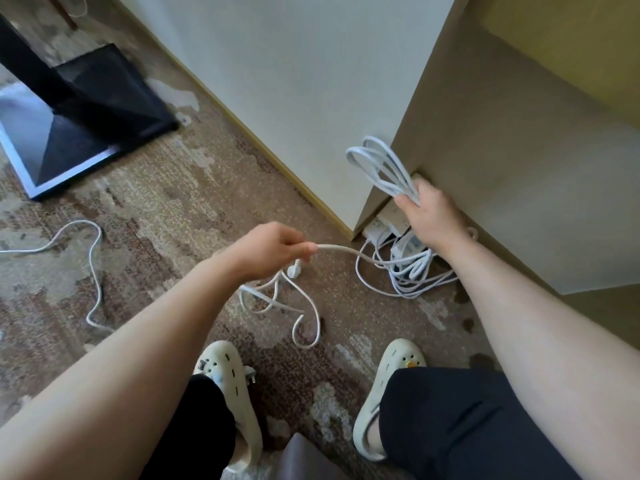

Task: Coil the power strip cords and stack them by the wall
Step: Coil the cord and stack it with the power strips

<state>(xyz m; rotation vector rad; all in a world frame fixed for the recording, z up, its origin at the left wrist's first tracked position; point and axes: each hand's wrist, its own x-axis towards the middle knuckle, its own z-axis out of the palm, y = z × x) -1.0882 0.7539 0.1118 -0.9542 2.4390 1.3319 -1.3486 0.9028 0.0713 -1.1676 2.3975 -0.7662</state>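
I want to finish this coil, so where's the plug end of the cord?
The plug hangs just below the left hand, centre of the head view, above loose cord on the carpet.

White cord coil (381, 171) — several flat loops bunched together, raised off the floor, fanning up and left beside the wall corner. Straight run of white cord (346, 251), taut, leading right toward the corner. White power strips (388, 223) stacked at the foot of the wall, with loose loops (408, 278) on the carpet — partly hidden. White plug (293, 271) above tangled slack (284, 306). Separate cord (93, 258) snaking across the carpet, far left.
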